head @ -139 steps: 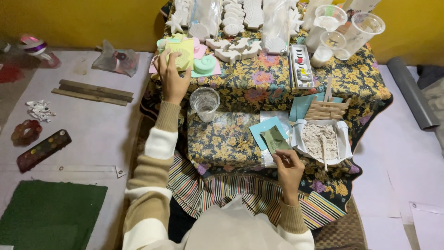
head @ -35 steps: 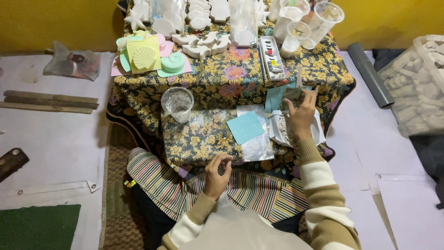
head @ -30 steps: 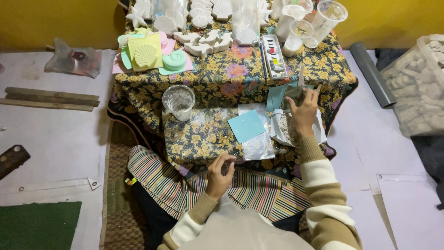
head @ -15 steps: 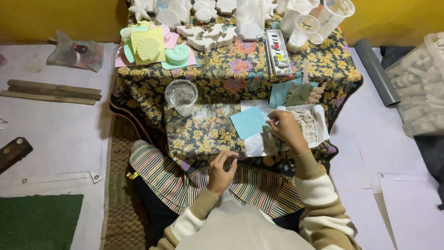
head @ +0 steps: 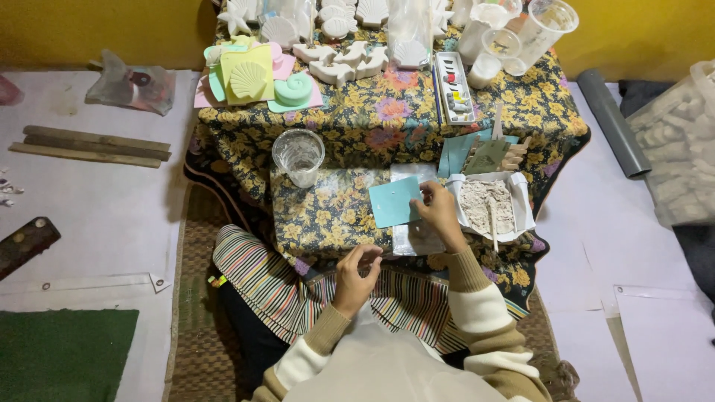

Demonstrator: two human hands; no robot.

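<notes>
- The right hand [head: 439,214] is resting on the edge of a light blue card [head: 395,201], fingers pinching its right side; the card is lying flat on the floral-clothed worktop [head: 335,216], over a clear plastic sheet [head: 413,237] that is only partly showing beneath it.
- The left hand [head: 356,274] is hovering above the striped cloth [head: 283,279] on the lap, fingers curled loosely together with nothing visibly in them; whether something small is sitting between the fingertips is hard to tell.
- Just right of the card, a white tray [head: 488,207] is holding greyish powder, with a thin stick lying in it.
- A clear plastic cup [head: 299,155] is standing left of the card, well apart from both hands.
- White shell-shaped casts [head: 342,59] at the far edge are being cut off by the top of the frame, as are the plastic cups [head: 521,30] beside them.
- A paint set [head: 454,88] is lying behind the tray; its colours are too small to make out.
</notes>
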